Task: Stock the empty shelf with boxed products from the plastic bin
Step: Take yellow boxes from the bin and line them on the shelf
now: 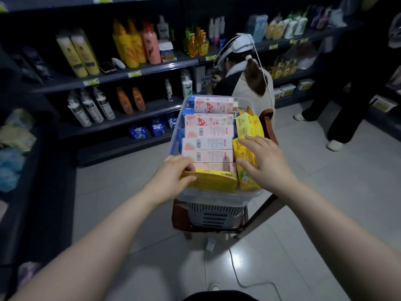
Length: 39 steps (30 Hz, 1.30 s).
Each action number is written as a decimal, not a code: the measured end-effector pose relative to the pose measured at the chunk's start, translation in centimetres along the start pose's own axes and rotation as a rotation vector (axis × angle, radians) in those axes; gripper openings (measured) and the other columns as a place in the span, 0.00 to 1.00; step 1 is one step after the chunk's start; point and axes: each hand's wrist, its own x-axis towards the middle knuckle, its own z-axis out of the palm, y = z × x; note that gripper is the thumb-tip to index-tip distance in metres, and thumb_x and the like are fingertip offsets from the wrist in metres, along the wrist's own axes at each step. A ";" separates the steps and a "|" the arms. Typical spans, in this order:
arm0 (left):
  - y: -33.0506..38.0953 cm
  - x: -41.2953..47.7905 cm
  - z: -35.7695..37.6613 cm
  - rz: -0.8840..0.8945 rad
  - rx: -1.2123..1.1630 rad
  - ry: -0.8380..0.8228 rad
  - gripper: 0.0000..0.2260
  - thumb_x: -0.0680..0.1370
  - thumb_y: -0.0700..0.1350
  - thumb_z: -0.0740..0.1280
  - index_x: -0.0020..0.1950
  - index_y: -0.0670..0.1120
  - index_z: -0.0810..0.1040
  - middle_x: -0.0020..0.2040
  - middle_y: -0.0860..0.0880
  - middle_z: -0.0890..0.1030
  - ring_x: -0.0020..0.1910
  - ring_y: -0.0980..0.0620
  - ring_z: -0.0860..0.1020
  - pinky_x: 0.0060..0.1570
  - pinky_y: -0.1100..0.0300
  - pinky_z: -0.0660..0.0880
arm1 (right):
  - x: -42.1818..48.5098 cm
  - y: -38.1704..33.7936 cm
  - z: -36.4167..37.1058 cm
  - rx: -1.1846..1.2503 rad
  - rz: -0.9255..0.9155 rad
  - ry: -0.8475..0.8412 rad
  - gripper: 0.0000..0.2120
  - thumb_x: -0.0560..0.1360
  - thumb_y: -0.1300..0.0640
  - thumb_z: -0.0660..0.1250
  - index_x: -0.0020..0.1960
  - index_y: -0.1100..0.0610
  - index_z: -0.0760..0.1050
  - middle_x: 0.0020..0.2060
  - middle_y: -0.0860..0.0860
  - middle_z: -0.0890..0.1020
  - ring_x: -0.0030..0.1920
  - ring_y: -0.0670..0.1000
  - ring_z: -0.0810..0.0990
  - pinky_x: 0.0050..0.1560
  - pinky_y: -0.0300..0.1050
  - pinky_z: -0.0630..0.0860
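A clear plastic bin [175, 135] stands on a chair in front of me, packed with boxes. Pink boxes [208, 144] fill a row down its middle, and yellow boxes [248, 124] stand along its right side. At the bin's near end lies a yellow box [213, 180]; my left hand [173, 173] grips its left end. My right hand [260, 161] rests with fingers spread on the yellow boxes at the right, holding none of them.
Dark shelves [121, 73] on the left carry bottles and packets. A person [245, 83] with a white headset crouches just beyond the bin. Another person's legs [345, 118] stand at the right. A grey basket [213, 215] sits under the bin. A white cable [233, 263] trails on the tiled floor.
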 end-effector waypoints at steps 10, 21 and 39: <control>5.2 3.7 -2.5 -0.217 -0.366 0.359 0.11 0.76 0.44 0.68 0.56 0.53 0.73 0.60 0.52 0.72 0.60 0.51 0.72 0.54 0.57 0.70 | 0.9 -0.8 -2.8 0.367 0.065 0.077 0.24 0.71 0.50 0.73 0.65 0.50 0.72 0.50 0.44 0.79 0.50 0.46 0.77 0.52 0.49 0.76; 7.5 5.4 0.0 -0.473 -1.160 0.176 0.28 0.78 0.37 0.64 0.74 0.54 0.59 0.55 0.50 0.82 0.50 0.49 0.82 0.44 0.50 0.80 | 0.2 -0.3 -1.2 0.098 -0.045 0.073 0.25 0.72 0.42 0.69 0.66 0.49 0.71 0.61 0.46 0.77 0.62 0.49 0.71 0.63 0.47 0.63; 4.0 3.1 -0.8 -0.477 -1.072 0.057 0.23 0.68 0.36 0.69 0.61 0.42 0.70 0.52 0.42 0.82 0.42 0.47 0.83 0.35 0.54 0.80 | -0.3 2.4 -0.3 0.430 0.558 0.003 0.14 0.67 0.46 0.73 0.47 0.52 0.74 0.41 0.49 0.82 0.41 0.51 0.81 0.43 0.54 0.80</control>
